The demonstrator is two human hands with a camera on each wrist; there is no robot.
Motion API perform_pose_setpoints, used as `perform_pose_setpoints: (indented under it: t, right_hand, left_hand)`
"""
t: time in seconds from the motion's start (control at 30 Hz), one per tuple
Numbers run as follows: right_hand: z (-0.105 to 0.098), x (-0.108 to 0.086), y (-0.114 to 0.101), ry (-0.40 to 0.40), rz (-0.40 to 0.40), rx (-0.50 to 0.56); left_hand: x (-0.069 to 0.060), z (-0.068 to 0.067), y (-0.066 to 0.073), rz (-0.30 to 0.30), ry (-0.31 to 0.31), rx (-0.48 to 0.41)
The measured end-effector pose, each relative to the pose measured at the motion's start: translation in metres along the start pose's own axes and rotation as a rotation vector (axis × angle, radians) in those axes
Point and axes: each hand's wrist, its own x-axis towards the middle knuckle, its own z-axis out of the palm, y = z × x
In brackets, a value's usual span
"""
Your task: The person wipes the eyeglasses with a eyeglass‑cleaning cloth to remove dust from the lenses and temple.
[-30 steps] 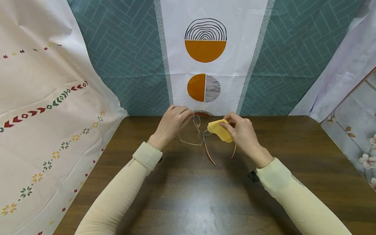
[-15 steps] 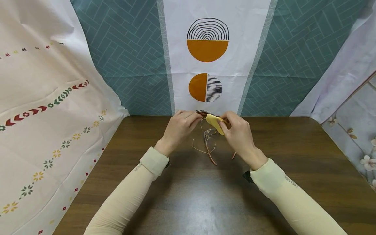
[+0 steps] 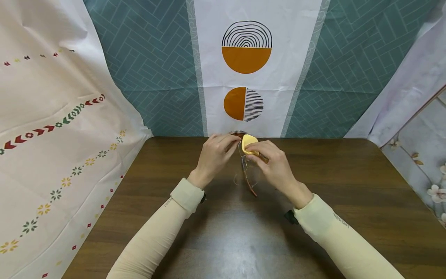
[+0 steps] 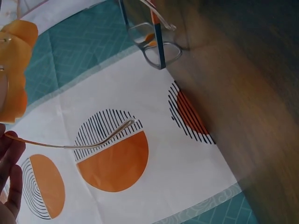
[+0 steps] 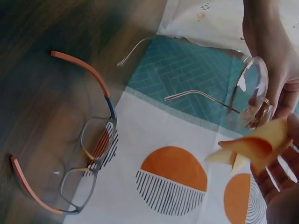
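Observation:
Between its fingertips my left hand [image 3: 215, 155] pinches a pair of thin wire-framed eyeglasses [image 5: 196, 92], held above the table with the temples unfolded. My right hand [image 3: 275, 163] grips a folded yellow cloth [image 3: 248, 142] at the glasses' lens area. In the left wrist view the cloth [image 4: 16, 70] covers part of that frame. A second pair of eyeglasses [image 5: 91, 72], grey-framed with orange-brown temples, stands on the table behind the hands, temples spread toward me. In the head view the right hand hides part of this second pair.
The dark wooden table [image 3: 223, 232] reaches back to a hanging cloth backdrop [image 3: 167, 77] with orange half circles at its centre. A cream patterned cloth [image 3: 52, 155] hangs along the left side, and a floral cloth [image 3: 418, 162] along the right.
My left hand has moved slightly right with the wire-framed glasses. My right hand has come left, bringing the yellow cloth from apart to the lens. The second pair has stayed put.

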Motion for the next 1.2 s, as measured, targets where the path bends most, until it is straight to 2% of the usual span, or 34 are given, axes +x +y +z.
perform_pose_setpoints:
  t: [0.2, 0.57, 0.8, 1.07, 1.2]
  right_hand:
    - [-0.002, -0.003, 0.001, -0.033, -0.021, 0.042]
    - [-0.003, -0.004, -0.001, 0.022, 0.062, 0.106]
    - [-0.004, -0.003, 0.000, 0.018, 0.093, 0.106]
    - [-0.001, -0.003, 0.000, 0.009, 0.024, 0.043]
    - [0.000, -0.002, 0.001, 0.022, 0.018, 0.062]
  left_hand:
    - [-0.002, 0.003, 0.001, -0.034, 0.024, -0.056]
    - [0.001, 0.008, 0.008, -0.026, 0.101, -0.095]
    - [0.002, 0.009, 0.012, -0.028, 0.128, -0.100]
    - [0.001, 0.011, 0.012, -0.034, 0.143, -0.091]
    - [0.003, 0.012, 0.012, -0.039, 0.156, -0.102]
